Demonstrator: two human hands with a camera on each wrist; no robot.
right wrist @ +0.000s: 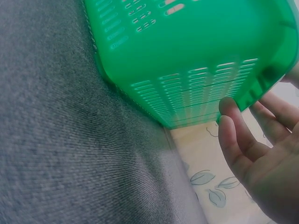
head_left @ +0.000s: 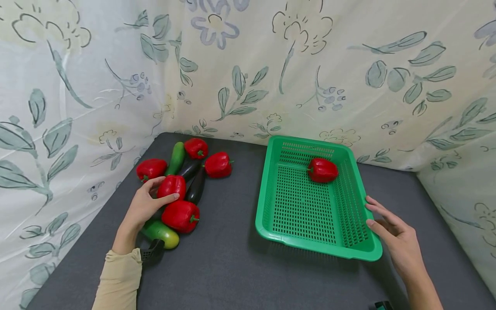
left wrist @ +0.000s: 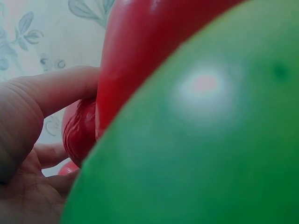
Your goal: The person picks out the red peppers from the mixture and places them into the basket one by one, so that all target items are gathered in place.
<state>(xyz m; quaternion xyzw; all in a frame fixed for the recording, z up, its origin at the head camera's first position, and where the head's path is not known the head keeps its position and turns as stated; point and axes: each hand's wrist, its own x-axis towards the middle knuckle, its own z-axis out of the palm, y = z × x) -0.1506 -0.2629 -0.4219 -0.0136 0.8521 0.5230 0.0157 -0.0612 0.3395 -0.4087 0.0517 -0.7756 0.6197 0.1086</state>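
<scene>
My left hand (head_left: 143, 206) holds a red bell pepper (head_left: 172, 187), its thumb on the near right side and its fingers round the left. Just below that pepper lies another red bell pepper (head_left: 181, 216), and a green cucumber-like vegetable (head_left: 160, 234) sits under the wrist. In the left wrist view a large green surface (left wrist: 201, 140) blocks much of the held pepper (left wrist: 140, 51). At the right, my right hand (head_left: 399, 237) touches the outer rim of a green plastic basket (head_left: 261, 202) with loosely bent fingers. Inside the basket, towards the back, lies one red bell pepper (head_left: 323, 170).
Beyond the left hand are more red bell peppers (head_left: 218, 165), a green cucumber (head_left: 176, 158) and dark eggplants (head_left: 196, 186), crowded together. Flower-printed cloth (head_left: 248, 99) walls the back and sides of the dark grey table (head_left: 228, 258). A small black object (head_left: 382, 305) shows at the bottom edge.
</scene>
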